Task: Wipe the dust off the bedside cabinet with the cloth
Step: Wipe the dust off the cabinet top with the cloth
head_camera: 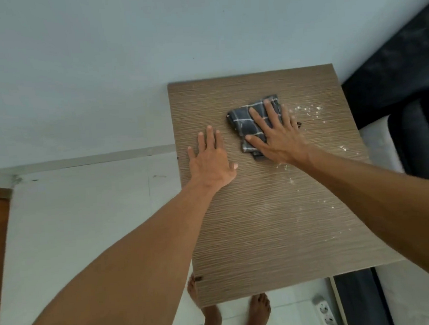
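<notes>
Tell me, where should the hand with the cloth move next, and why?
Probably slide the right hand, which presses flat on the cloth, to the right. White specks lie scattered just beside it and down that side of the cabinet top, while the part around the left hand looks clean.

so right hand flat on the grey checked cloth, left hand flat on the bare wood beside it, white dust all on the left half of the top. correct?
One thing is off: the white dust lies on the right half of the cabinet top, not the left, as the head view shows. The rest holds: right hand flat on the cloth, left hand flat on bare wood beside it.
</notes>
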### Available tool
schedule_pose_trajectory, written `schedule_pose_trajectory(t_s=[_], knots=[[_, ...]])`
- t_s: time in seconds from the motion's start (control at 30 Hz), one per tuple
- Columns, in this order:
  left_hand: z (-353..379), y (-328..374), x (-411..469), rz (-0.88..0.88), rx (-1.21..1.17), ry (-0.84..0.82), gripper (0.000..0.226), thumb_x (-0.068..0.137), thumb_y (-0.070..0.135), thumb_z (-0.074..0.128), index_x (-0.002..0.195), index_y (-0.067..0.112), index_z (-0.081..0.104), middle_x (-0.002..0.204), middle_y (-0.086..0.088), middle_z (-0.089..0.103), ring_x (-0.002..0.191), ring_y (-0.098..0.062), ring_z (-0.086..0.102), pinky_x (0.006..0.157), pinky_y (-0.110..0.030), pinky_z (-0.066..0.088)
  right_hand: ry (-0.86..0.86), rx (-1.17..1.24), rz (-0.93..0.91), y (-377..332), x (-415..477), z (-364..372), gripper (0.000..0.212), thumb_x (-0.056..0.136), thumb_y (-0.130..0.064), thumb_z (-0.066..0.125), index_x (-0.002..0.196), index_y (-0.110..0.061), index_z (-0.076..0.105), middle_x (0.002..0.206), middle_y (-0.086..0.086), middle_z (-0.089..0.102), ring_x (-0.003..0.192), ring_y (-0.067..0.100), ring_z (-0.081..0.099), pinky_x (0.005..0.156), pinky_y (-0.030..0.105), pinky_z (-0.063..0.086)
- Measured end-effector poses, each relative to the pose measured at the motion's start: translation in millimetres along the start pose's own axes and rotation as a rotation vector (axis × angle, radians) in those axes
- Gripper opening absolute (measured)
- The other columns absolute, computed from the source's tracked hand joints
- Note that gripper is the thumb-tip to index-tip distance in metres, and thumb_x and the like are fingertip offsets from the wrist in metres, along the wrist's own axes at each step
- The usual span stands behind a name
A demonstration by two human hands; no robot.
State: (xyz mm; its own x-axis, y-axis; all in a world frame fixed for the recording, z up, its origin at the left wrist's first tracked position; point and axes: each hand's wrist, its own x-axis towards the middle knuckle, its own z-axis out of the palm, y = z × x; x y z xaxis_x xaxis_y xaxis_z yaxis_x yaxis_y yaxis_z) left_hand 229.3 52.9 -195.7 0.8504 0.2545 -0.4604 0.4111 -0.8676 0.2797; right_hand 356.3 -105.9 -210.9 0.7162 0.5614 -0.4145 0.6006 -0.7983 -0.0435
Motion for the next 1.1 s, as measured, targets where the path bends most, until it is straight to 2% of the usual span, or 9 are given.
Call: schedule_pose_trajectory(t_s=[0.13, 0.27, 0.33, 0.4, 0.57, 0.67, 0.8, 0.93, 1.1], knots=[[0.3, 6.0, -0.8, 0.011, 0.013, -0.025, 0.093, 0.092, 0.039, 0.056, 0.155, 0.012, -0.006, 0.163, -0.007, -0.017, 0.15, -0.03, -0.011, 0.12, -0.053, 0.005, 0.015, -0.04, -0.193, 7.9, -67.8, 27.2, 0.069, 0.092, -0.07, 0.004, 0.153, -0.04, -0.01, 0.164, 0.006, -0.011, 0.148, 0.042, -0.007, 0.118, 0.061, 0.012], [-1.5, 12.3, -3.3, 0.011, 0.015, -0.03, 0.083, 0.097, 0.035, 0.049, 0.155, 0.011, -0.006, 0.163, -0.008, -0.016, 0.15, -0.03, -0.01, 0.12, -0.054, 0.007, 0.123, -0.102, -0.421, 10.8, -136.8, 53.2, 0.064, 0.092, -0.046, 0.047, 0.15, -0.019, 0.039, 0.156, 0.016, 0.032, 0.141, 0.046, 0.027, 0.111, 0.062, 0.026], [-2.0, 11.8, -3.3, 0.011, 0.017, -0.033, 0.082, 0.098, 0.034, 0.048, 0.155, 0.011, -0.006, 0.163, -0.007, -0.016, 0.15, -0.03, -0.01, 0.12, -0.053, 0.006, 0.109, -0.083, -0.514, 12.0, -159.7, 62.8, 0.071, 0.079, -0.031, 0.074, 0.143, -0.014, 0.048, 0.152, 0.016, 0.041, 0.136, 0.043, 0.04, 0.104, 0.062, 0.04], [-1.4, 10.6, -3.1, 0.019, 0.021, -0.029, 0.082, 0.098, 0.035, 0.047, 0.155, 0.012, -0.006, 0.163, -0.007, -0.016, 0.15, -0.03, -0.01, 0.12, -0.053, 0.006, 0.093, 0.006, -0.513, 17.6, -168.0, 60.8, 0.074, 0.073, -0.02, 0.081, 0.14, -0.012, 0.051, 0.149, 0.014, 0.045, 0.13, 0.044, 0.048, 0.097, 0.06, 0.047], [1.9, 11.9, -0.4, 0.017, 0.018, -0.014, 0.082, 0.098, 0.037, 0.047, 0.155, 0.012, -0.006, 0.163, -0.008, -0.016, 0.15, -0.03, -0.01, 0.119, -0.054, 0.004, 0.336, 0.285, -0.233, 23.1, -111.2, 9.9, 0.058, 0.085, -0.022, 0.056, 0.14, -0.006, 0.05, 0.152, 0.021, 0.038, 0.131, 0.047, 0.043, 0.103, 0.059, 0.042], [3.6, 12.1, 1.7, 0.015, 0.025, -0.014, 0.08, 0.098, 0.036, 0.046, 0.155, 0.012, -0.004, 0.163, -0.008, -0.015, 0.15, -0.03, -0.009, 0.119, -0.055, 0.005, 0.192, 0.242, -0.136, 22.1, -58.3, -16.4, 0.067, 0.092, -0.037, 0.057, 0.152, -0.019, 0.032, 0.163, 0.018, 0.005, 0.145, 0.042, 0.018, 0.116, 0.055, 0.022], [5.3, 10.9, 4.2, -0.002, 0.024, -0.012, 0.08, 0.098, 0.037, 0.047, 0.155, 0.013, -0.003, 0.163, -0.006, -0.014, 0.15, -0.029, -0.009, 0.118, -0.055, 0.006, 0.011, 0.01, -0.076, 17.2, -30.2, 1.7, 0.085, 0.088, -0.077, 0.03, 0.155, -0.039, -0.006, 0.161, 0.013, -0.022, 0.148, 0.039, -0.012, 0.12, 0.055, 0.001], [2.3, 14.8, -0.7, -0.01, 0.036, -0.015, 0.082, 0.096, 0.026, 0.051, 0.156, 0.013, -0.003, 0.163, -0.006, -0.013, 0.15, -0.03, -0.007, 0.118, -0.055, 0.006, 0.098, -0.017, -0.173, 7.1, -78.8, 44.1, 0.082, 0.089, -0.077, 0.02, 0.154, -0.037, -0.01, 0.162, 0.012, -0.02, 0.148, 0.04, -0.012, 0.12, 0.055, -0.001], [9.1, 20.9, -19.4, -0.011, 0.03, -0.038, 0.073, 0.101, 0.034, 0.042, 0.156, 0.016, -0.004, 0.163, -0.006, -0.016, 0.15, -0.029, -0.009, 0.119, -0.056, 0.004, 0.105, 0.029, -0.351, 12.0, -166.5, 84.4, 0.072, 0.092, -0.066, 0.025, 0.156, -0.034, 0.017, 0.164, 0.013, 0.003, 0.149, 0.042, 0.004, 0.118, 0.057, 0.007]])
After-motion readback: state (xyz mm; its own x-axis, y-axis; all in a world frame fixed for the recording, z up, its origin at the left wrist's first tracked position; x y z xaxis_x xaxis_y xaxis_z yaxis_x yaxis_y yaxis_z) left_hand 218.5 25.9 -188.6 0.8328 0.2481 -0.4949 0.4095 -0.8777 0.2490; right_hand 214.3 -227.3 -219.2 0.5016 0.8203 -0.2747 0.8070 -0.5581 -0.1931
